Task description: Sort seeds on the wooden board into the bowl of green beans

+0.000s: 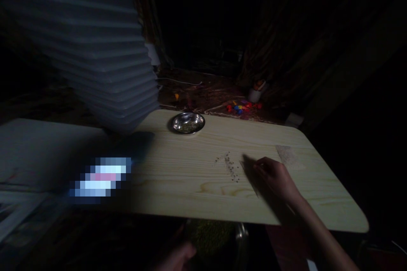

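Note:
My right hand (275, 175) is over the right half of the wooden table, its fingers pinched together. A thin pale edge runs by the fingertips, but what they hold is too dim to make out. Just left of it, small dark grains (231, 167) lie scattered on the tabletop. Below the table's near edge, my left hand (178, 256) grips the left side of a pot, dim and partly out of frame. Greenish grains (211, 235) fill the pot, and a metal handle (242, 232) shows at its right. A shiny steel bowl (188, 123) with some grains stands at the back.
A beige cloth or paper patch (290, 156) lies on the table (190, 186) at right. A lit screen (101, 178), pixelated, is at left, below a large ridged grey panel (104, 59). Colourful small pieces (243, 106) and a white cup (255, 94) are on the floor behind.

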Demonstrator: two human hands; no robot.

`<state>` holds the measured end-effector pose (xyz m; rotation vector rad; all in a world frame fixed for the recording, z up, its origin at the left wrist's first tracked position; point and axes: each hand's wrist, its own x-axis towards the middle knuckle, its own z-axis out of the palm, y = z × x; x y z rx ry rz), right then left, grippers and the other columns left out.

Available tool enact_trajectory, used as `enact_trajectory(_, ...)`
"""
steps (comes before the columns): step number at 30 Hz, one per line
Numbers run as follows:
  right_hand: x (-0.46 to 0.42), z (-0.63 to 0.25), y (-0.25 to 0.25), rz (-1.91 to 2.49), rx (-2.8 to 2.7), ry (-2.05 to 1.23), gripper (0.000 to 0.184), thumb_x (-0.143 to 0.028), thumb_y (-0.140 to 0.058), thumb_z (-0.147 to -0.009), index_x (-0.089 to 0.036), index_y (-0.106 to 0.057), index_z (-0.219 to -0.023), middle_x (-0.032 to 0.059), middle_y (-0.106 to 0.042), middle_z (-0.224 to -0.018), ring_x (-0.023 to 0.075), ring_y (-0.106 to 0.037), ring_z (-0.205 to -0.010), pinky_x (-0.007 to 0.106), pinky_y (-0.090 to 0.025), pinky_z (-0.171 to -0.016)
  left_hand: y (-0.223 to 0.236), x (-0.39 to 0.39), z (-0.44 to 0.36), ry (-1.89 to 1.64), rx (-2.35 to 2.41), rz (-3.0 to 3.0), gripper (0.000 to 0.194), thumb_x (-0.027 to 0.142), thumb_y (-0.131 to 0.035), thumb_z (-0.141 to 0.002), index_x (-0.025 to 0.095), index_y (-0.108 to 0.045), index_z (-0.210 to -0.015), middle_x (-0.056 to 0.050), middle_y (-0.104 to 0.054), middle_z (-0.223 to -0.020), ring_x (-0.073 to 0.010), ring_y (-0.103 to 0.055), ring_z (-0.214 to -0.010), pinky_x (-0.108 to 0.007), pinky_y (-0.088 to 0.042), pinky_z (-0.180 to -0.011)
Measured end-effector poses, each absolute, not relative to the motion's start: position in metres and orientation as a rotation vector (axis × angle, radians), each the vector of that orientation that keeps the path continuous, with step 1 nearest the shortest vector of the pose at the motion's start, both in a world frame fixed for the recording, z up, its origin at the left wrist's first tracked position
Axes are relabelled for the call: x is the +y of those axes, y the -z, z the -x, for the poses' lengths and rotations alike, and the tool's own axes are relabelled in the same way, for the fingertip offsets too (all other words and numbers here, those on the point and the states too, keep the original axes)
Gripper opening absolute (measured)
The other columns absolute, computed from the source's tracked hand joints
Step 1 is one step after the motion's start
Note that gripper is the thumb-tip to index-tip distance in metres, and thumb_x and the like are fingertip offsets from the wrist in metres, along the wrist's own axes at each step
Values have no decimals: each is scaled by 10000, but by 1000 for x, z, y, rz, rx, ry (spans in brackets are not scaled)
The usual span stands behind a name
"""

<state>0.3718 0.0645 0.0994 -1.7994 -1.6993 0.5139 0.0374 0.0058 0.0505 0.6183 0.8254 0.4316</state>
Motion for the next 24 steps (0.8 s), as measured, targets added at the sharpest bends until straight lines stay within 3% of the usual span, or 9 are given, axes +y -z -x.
enact_trajectory(5,42,-375,-93,1797,-1656,-581,246,-373,-548,-879,-168,-683,-879,75,-732,-812,202,-663,-720,289,-481,-635,-40,4,-40,-428,856,-577,381,331,-585,-900,177,-531,-1245,-61,-684,-995,-155,-677,-739,-307,-578,-616)
enact_trajectory(10,22,-357,-89,1739,-1681,-718,217,-355,-559,-873,-181,-688,-877,71,-741,-833,208,-684,-761,292,-498,-672,-23,4,-45,-458,920,-530,703,195,-679,-701,215,-411,-1351,-63,-710,-933,-226,-707,-692,-316,-573,-538)
enact_trajectory(12,19,-357,-89,1729,-1652,-738,228,-373,-561,-876,-184,-689,-897,79,-748,-867,218,-691,-798,297,-509,-694,-20,4,-47,-470,929,-530,740,211,-694,-662,224,-425,-1351,-75,-708,-963,-244,-708,-711,-310,-564,-520)
enact_trajectory(20,2,-359,-92,1750,-1539,-741,263,-423,-560,-881,-195,-689,-897,86,-749,-893,237,-690,-839,317,-519,-741,-28,-2,-41,-506,919,-595,537,300,-656,-683,219,-556,-1204,-90,-709,-913,-278,-695,-740,-328,-547,-472)
enact_trajectory(24,-9,-348,-90,1719,-1548,-794,270,-427,-551,-885,-207,-707,-881,82,-749,-901,239,-691,-838,315,-521,-738,-29,-8,-36,-496,995,-611,270,253,-591,-745,194,-631,-1005,-63,-689,-744,-203,-669,-607,-290,-534,-489)
